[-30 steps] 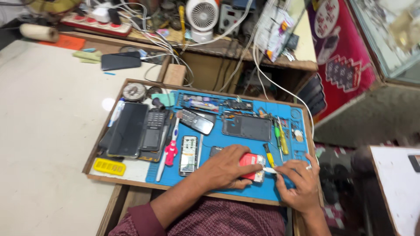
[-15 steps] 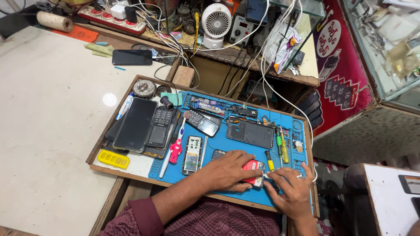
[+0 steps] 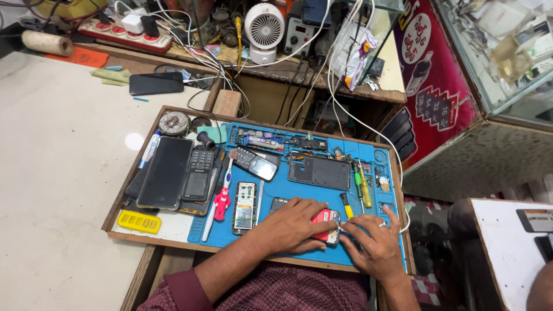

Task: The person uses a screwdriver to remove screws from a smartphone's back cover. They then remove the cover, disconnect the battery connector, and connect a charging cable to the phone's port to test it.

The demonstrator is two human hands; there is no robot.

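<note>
Head view: left hand (image 3: 296,224) lies flat, fingers spread, pinning a red phone part (image 3: 326,223) on the near right of the blue mat (image 3: 288,187), while right hand (image 3: 377,245), fingers loosely curled, touches its right edge; grip unclear.

Phone repair shop: dismantled phones (image 3: 319,171), screwdrivers (image 3: 362,187)

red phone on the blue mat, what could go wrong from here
The left hand pins the red phone while the right hand works at its edge; a slip could crack it. Screwdrivers and an open phone back lie close by, easy to knock. The white cable near the right hand might snag.
</note>
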